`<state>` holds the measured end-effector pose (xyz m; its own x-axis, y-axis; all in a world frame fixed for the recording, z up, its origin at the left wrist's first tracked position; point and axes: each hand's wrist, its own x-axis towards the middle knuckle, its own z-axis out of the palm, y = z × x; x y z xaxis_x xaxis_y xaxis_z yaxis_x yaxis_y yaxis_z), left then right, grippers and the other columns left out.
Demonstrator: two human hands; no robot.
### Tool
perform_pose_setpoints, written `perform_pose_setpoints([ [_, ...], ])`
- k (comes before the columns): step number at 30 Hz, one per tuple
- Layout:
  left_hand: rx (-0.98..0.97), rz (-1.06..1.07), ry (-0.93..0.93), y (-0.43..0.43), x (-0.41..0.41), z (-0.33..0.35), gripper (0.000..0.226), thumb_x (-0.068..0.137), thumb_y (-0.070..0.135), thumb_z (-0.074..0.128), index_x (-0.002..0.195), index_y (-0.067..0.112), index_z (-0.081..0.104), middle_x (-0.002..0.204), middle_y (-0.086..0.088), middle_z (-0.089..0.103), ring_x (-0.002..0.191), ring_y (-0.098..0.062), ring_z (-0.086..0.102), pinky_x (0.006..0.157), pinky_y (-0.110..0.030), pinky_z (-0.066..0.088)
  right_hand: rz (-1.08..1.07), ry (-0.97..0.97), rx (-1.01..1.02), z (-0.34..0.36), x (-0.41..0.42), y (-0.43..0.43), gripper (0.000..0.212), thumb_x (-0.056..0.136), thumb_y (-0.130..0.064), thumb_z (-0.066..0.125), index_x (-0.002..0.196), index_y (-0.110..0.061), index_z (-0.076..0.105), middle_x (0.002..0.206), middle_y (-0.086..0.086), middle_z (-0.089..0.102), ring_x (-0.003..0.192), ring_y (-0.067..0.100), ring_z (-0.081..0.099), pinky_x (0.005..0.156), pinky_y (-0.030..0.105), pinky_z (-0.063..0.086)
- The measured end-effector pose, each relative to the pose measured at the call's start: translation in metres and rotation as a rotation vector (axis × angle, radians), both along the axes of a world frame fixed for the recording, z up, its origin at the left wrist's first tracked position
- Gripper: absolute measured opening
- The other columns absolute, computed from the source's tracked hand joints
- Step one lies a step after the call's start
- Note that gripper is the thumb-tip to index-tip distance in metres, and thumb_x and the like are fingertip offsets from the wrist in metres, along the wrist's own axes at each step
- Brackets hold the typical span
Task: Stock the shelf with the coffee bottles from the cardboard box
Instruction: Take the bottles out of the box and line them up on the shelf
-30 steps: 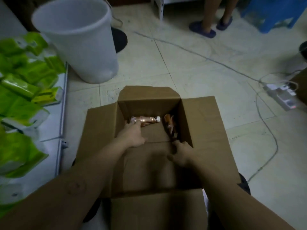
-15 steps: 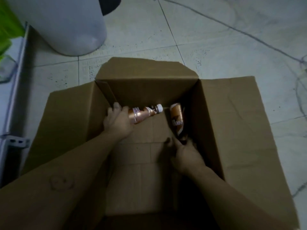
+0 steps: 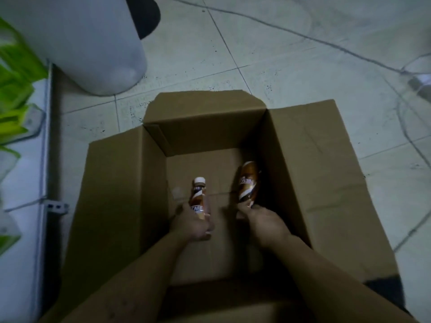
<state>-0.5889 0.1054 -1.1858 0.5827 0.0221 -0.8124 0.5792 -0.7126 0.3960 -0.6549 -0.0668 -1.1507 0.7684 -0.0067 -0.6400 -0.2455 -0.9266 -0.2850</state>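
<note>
An open cardboard box [image 3: 121, 183] sits on the tiled floor below me, flaps spread wide. Both my arms reach into it. My left hand [image 3: 192, 223] grips a brown coffee bottle [image 3: 198, 197] by its lower half, white cap pointing away from me. My right hand [image 3: 263, 221] holds a second brown coffee bottle [image 3: 248, 181] at its near end, base pointing away, close to the box's right wall. The box floor around the bottles is bare cardboard.
A white shelf [image 3: 28, 229] with green packets [image 3: 14, 89] runs along the left edge. A large white bucket [image 3: 93, 43] stands beyond the box on the left. Cables and a power strip [image 3: 419, 82] lie on the floor at the right.
My left hand has pulled its bottle toward me and turned it so the cap points away. My right hand has closed on the second bottle. The camera has shifted slightly.
</note>
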Motion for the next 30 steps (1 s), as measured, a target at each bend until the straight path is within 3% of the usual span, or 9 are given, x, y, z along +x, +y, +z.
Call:
perform_pose_setpoints([
  [1, -0.013, 0.023, -0.007, 0.005, -0.009, 0.005, 0.087, 0.052, 0.025, 0.085, 0.125, 0.018, 0.038, 0.106, -0.005, 0.056, 0.084, -0.023, 0.061, 0.054, -0.028, 0.058, -0.008, -0.068, 0.018, 0.009, -0.008, 0.004, 0.063, 0.092, -0.006, 0.049, 0.147, -0.032, 0.032, 0.14, 0.005, 0.051, 0.12, 0.023, 0.055, 0.097, 0.034, 0.047],
  [5, -0.121, 0.209, 0.123, 0.017, -0.05, 0.036, 0.068, 0.067, 0.02, 0.084, 0.125, 0.019, 0.048, 0.111, -0.007, 0.062, 0.086, -0.025, 0.065, 0.055, -0.034, 0.053, -0.254, -0.297, 0.127, 0.033, -0.034, 0.02, 0.051, 0.092, -0.02, 0.06, 0.139, -0.034, 0.045, 0.125, 0.001, 0.065, 0.11, 0.02, 0.062, 0.091, 0.036, 0.052],
  [10, -0.311, 0.297, 0.177, 0.026, -0.079, 0.063, 0.073, 0.075, 0.009, 0.079, 0.134, 0.025, 0.038, 0.12, -0.007, 0.057, 0.095, -0.025, 0.063, 0.054, -0.032, 0.051, -0.585, -0.428, 0.261, 0.06, -0.04, 0.03, 0.035, 0.084, -0.036, 0.072, 0.117, -0.025, 0.065, 0.103, -0.006, 0.073, 0.09, 0.012, 0.068, 0.081, 0.037, 0.057],
  [13, -0.362, 0.269, 0.117, 0.028, -0.088, 0.069, 0.079, 0.073, 0.008, 0.08, 0.135, 0.029, 0.035, 0.12, -0.004, 0.057, 0.101, -0.025, 0.061, 0.06, -0.034, 0.054, -0.568, -0.485, 0.147, 0.072, -0.039, 0.03, 0.037, 0.082, -0.046, 0.07, 0.11, -0.022, 0.07, 0.098, -0.003, 0.065, 0.087, 0.013, 0.062, 0.08, 0.037, 0.054],
  [17, -0.356, 0.239, 0.013, 0.031, -0.092, 0.064, 0.087, 0.066, 0.009, 0.084, 0.136, 0.029, 0.036, 0.115, 0.0, 0.06, 0.1, -0.023, 0.062, 0.086, -0.047, 0.055, -0.523, -0.384, 0.105, 0.065, -0.036, 0.037, 0.049, 0.081, -0.051, 0.069, 0.116, -0.017, 0.067, 0.109, -0.003, 0.052, 0.09, 0.009, 0.052, 0.082, 0.032, 0.05],
  [19, -0.361, 0.25, 0.008, 0.035, -0.091, 0.055, 0.089, 0.067, 0.006, 0.083, 0.138, 0.028, 0.035, 0.117, -0.001, 0.059, 0.101, -0.023, 0.061, 0.088, -0.047, 0.054, -0.538, -0.356, 0.136, 0.049, -0.031, 0.044, 0.048, 0.083, -0.05, 0.067, 0.119, -0.019, 0.063, 0.117, -0.003, 0.054, 0.094, 0.007, 0.051, 0.083, 0.029, 0.048],
  [23, -0.334, 0.225, -0.014, 0.041, -0.084, 0.037, 0.089, 0.071, 0.002, 0.08, 0.143, 0.025, 0.032, 0.127, -0.005, 0.055, 0.107, -0.023, 0.057, 0.077, -0.032, 0.049, -0.796, -0.339, 0.396, 0.024, -0.012, 0.06, 0.032, 0.084, -0.039, 0.07, 0.109, -0.025, 0.056, 0.11, -0.005, 0.065, 0.1, 0.011, 0.063, 0.088, 0.036, 0.055],
  [27, -0.268, 0.316, -0.052, 0.045, -0.075, 0.023, 0.087, 0.075, 0.001, 0.077, 0.144, 0.028, 0.031, 0.137, -0.005, 0.048, 0.113, -0.025, 0.052, 0.072, -0.029, 0.049, -0.773, -0.234, 0.438, -0.003, 0.001, 0.068, 0.049, 0.081, -0.026, 0.074, 0.124, -0.029, 0.052, 0.124, -0.005, 0.062, 0.116, 0.014, 0.057, 0.094, 0.036, 0.048],
  [30, -0.286, 0.412, -0.047, 0.047, -0.072, 0.018, 0.086, 0.077, 0.0, 0.075, 0.144, 0.028, 0.03, 0.139, -0.005, 0.046, 0.113, -0.024, 0.052, 0.058, -0.02, 0.042, -0.809, -0.127, 0.424, -0.02, 0.002, 0.071, 0.058, 0.08, -0.025, 0.076, 0.131, -0.027, 0.048, 0.123, -0.002, 0.061, 0.106, 0.016, 0.061, 0.085, 0.035, 0.055],
])
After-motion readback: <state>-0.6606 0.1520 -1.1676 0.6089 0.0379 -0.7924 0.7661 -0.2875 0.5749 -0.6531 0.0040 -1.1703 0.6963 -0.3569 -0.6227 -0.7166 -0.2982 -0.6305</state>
